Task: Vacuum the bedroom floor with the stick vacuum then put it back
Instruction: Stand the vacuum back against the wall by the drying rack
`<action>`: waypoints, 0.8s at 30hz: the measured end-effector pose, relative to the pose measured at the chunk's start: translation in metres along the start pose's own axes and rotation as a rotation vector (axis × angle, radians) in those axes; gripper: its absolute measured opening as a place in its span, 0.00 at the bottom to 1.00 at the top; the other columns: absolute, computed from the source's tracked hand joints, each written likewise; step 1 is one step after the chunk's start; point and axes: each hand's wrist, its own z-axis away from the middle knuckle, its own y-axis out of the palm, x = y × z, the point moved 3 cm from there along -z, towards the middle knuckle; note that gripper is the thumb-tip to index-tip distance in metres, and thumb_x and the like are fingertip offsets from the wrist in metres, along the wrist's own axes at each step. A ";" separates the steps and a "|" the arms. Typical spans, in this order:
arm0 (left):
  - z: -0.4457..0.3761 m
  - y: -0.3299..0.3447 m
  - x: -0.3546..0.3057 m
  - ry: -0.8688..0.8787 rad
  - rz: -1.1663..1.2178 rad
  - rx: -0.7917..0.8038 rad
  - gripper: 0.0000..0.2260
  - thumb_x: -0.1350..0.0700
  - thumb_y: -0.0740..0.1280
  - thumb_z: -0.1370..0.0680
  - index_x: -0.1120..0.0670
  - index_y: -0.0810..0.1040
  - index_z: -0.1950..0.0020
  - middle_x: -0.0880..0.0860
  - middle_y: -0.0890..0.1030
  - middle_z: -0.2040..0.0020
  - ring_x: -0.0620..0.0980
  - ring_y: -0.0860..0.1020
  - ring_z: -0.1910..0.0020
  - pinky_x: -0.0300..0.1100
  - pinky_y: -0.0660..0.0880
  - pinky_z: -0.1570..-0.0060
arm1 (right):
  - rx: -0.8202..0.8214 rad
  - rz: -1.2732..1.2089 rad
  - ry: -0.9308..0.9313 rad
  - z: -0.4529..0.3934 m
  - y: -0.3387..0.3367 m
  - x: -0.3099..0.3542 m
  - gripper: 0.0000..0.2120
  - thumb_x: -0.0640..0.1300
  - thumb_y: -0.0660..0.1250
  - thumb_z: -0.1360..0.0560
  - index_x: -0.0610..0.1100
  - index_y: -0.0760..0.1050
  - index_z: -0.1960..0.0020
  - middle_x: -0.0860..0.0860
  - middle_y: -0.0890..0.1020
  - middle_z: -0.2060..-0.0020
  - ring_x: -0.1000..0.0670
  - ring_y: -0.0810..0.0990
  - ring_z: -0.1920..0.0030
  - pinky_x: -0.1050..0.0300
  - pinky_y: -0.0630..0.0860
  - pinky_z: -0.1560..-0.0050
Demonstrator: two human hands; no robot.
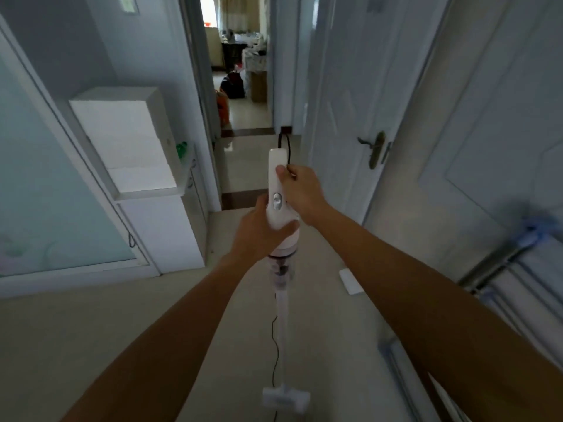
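Both arms outstretched: left hand (pixel 259 229) fingers wrap the stick vacuum (pixel 277 214) body, right hand (pixel 300 190) fingers curl round its handle

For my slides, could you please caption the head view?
Both hands, left hand below right hand, hold a white stick vacuum upright in a hallway.

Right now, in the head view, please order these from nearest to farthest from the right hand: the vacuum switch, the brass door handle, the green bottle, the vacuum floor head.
Measured from the right hand:
1. Vacuum switch, just left of the hand, on the handle.
2. Brass door handle, on the right door.
3. Green bottle, left, on the white cabinet.
4. Vacuum floor head, far below, on the floor.
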 end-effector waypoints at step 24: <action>0.223 0.270 -0.192 0.233 0.349 1.076 0.23 0.47 0.78 0.35 0.49 0.83 0.40 0.50 0.87 0.47 0.51 0.85 0.47 0.56 0.81 0.44 | -0.749 0.101 0.506 0.324 -0.312 -0.163 0.14 0.50 0.62 0.20 0.45 0.79 0.41 0.47 0.83 0.55 0.50 0.81 0.58 0.58 0.78 0.60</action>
